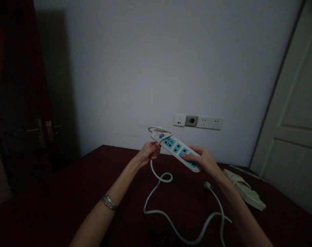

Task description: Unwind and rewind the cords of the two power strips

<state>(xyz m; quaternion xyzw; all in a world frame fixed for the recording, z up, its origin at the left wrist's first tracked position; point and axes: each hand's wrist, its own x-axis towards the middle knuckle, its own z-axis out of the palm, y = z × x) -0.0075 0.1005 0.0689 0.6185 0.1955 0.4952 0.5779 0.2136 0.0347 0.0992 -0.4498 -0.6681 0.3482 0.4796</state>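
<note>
A white power strip [176, 148] with blue-green sockets is held tilted above the dark red table. My right hand [200, 157] grips its lower right end, thumb across the sockets. At the upper left end, my left hand [150, 151] is closed on the white cord [152, 166], close beside the strip. One turn of cord loops around that end, near the blue switch [161, 136]. From my left hand the cord hangs down, curls once and runs over the table. Its plug [207, 185] lies below my right hand.
Another pale power strip [244, 188], with cord wrapped around it, lies on the dark red table [114, 159] at the right. Wall sockets [208, 122] sit behind the table. A dark door [19, 103] stands at left, a white door [292, 113] at right.
</note>
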